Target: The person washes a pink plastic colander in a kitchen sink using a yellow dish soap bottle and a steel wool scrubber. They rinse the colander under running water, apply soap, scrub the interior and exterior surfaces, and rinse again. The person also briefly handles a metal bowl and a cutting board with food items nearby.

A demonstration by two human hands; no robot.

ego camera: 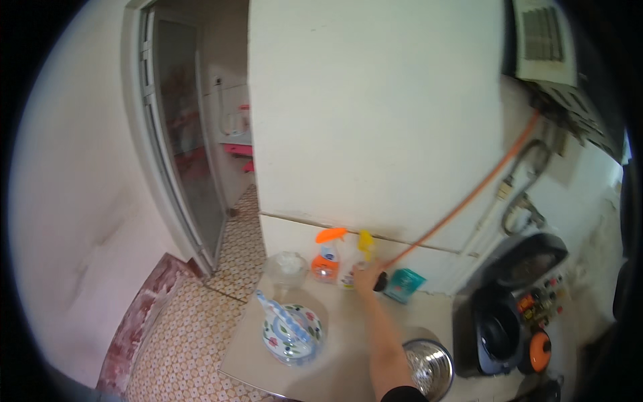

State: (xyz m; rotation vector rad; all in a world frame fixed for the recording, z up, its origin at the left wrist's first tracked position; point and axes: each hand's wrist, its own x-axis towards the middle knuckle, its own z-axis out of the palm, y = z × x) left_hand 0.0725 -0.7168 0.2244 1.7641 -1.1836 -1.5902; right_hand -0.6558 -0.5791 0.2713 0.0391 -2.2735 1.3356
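My right hand (369,275) reaches over the counter (346,346) to the wall side. It is at a spray bottle with a yellow trigger head (366,244), overlapping the bottle's body. The fingers are blurred and partly hidden, so a grip cannot be made out. A small dark object (381,282) shows at the hand's right edge. Just left stands an orange spray bottle (325,266); on the right, a teal pouch (404,285) leans near the wall. My left hand is out of view.
A floral dish with a blue-and-white handle (287,329) sits near the counter's left end, before a translucent container (285,269). By my forearm is a metal colander (429,367). Farther right are an open-lidded rice cooker (497,329), several jars (537,306) and an orange lid (540,350). An orange hose (467,201) slants down the wall.
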